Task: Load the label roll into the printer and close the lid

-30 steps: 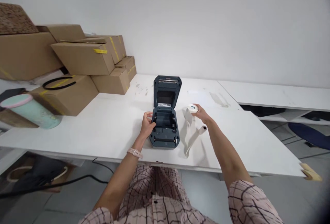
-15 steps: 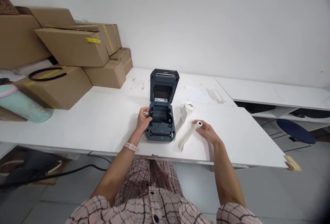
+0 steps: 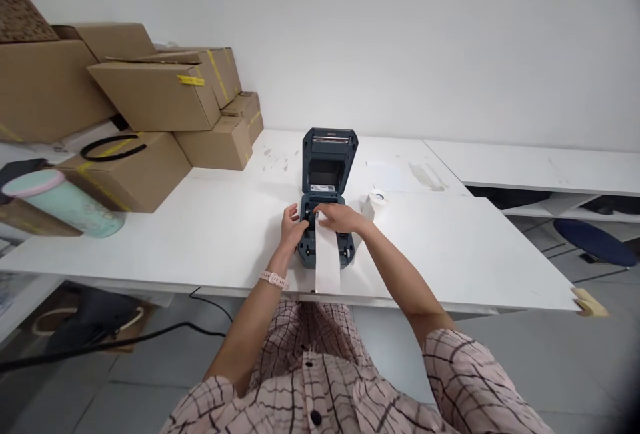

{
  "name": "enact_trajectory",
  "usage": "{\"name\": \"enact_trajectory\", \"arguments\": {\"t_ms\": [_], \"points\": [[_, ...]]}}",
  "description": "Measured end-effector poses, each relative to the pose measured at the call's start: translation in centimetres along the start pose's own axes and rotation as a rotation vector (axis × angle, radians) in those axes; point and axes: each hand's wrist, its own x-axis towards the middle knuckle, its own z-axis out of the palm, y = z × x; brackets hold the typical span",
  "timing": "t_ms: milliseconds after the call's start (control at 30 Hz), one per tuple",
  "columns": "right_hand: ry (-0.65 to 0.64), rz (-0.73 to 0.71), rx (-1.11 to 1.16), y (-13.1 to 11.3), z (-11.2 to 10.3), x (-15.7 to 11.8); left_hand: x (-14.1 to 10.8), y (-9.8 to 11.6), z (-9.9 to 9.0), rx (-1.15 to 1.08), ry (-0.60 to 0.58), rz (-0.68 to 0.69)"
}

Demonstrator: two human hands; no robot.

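A dark blue label printer [image 3: 306, 257] stands on the white table with its lid [image 3: 330, 157] raised. My right hand [image 3: 340, 217] is closed around a small white label roll [image 3: 319, 215] over the printer's inner bay. From this roll a white paper strip [image 3: 327, 261] hangs forward across the printer's front to the table edge. At the left rim is my left hand [image 3: 291, 226], fingers apart and thumb reaching over the rim into the bay; exactly what the thumb touches is unclear. Another white roll [image 3: 379, 199] stands behind my right forearm, its loose paper partly hidden.
Cardboard boxes [image 3: 155, 94] are stacked at the left, one with a black headband [image 3: 113, 147] on it. A mint tumbler [image 3: 75, 204] leans in front of them. On the right are a lower shelf unit [image 3: 540, 177] and a blue stool [image 3: 595, 241].
My right hand has carried the small roll from the table leftward over the open printer, and its strip now lies across the printer's front. My left hand stays at the left rim.
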Motion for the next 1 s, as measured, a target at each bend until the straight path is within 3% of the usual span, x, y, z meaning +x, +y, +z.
{"name": "enact_trajectory", "arguments": {"t_ms": [100, 233, 400, 600, 767, 1000], "points": [[-0.031, 0.007, -0.043, 0.5, 1.6, 1.5, 0.1, -0.1, 0.0, -0.017, -0.014, -0.017], [0.006, -0.029, -0.053, 0.6, 2.4, 0.7, 0.2, -0.2, 0.1, -0.071, -0.037, -0.040], [0.286, -0.056, -0.003, -1.1, 4.1, -2.9, -0.1, 0.1, 0.3, -0.158, -0.086, -0.112], [0.480, 0.002, -0.039, -3.8, 7.8, -7.1, -0.2, 0.3, 0.4, -0.250, -0.202, -0.145], [0.515, 0.027, -0.053, -5.0, 9.4, -7.6, -0.2, 0.2, 0.3, -0.239, -0.210, -0.154], [0.517, 0.066, -0.024, -6.5, 9.3, -7.2, -0.2, 0.6, 0.4, -0.195, -0.227, -0.141]]}}
